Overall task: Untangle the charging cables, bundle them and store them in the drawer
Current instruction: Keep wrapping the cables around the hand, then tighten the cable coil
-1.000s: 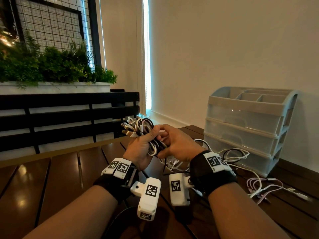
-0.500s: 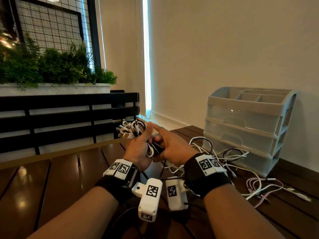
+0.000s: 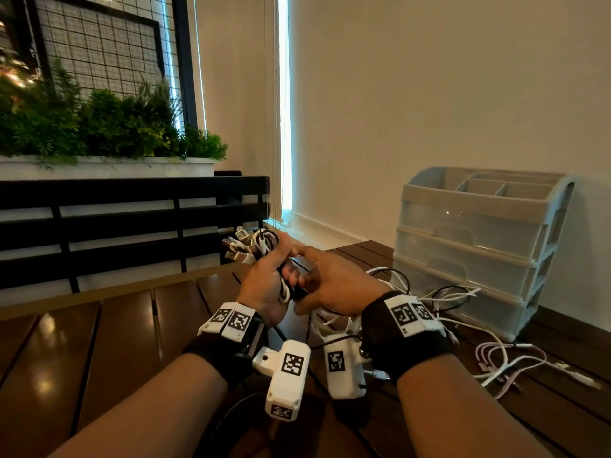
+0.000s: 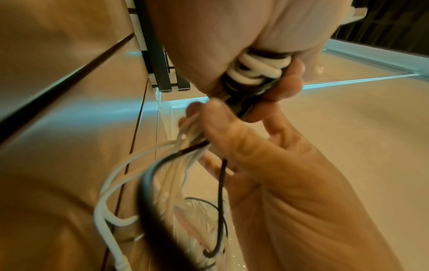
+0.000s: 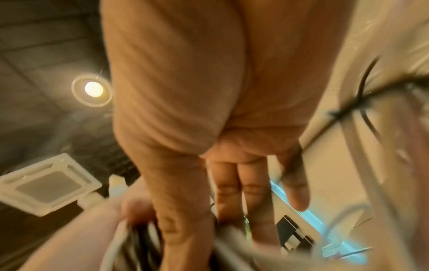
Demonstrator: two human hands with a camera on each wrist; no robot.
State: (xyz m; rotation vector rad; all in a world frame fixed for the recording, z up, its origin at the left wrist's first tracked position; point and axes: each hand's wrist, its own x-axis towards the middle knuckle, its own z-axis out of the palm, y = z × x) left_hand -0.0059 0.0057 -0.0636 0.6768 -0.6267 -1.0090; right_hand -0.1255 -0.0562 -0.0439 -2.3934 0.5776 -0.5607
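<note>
Cable bundle (image 3: 264,256) gripped in left hand (image 3: 266,285) above table (image 3: 109,328), trailing strands pinched by right hand (image 3: 330,285), loose cables (image 3: 506,361) lying beside drawer unit (image 3: 476,246)

left hand (image 3: 264,285) – fist clenched | right hand (image 3: 334,285) – fingers pinching
</note>
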